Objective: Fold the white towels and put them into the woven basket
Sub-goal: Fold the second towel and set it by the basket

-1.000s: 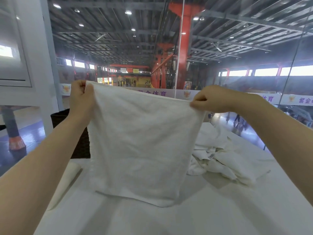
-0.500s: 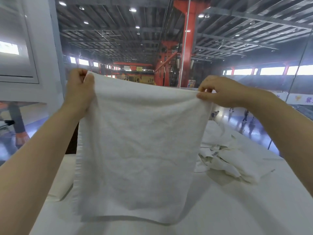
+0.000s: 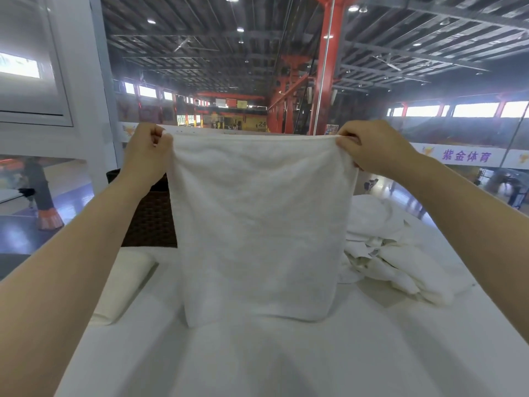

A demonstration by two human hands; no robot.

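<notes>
Between both hands, towel (image 3: 259, 224) hanging, long axis vertical

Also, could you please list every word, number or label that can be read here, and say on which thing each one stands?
"紫金体育": purple characters on the long white banner at the right, behind glass.
"24": dark digits on the yellow wall panel far back in the hall.
Small tag in the crumpled pile of white towels: print too small to read.
</notes>
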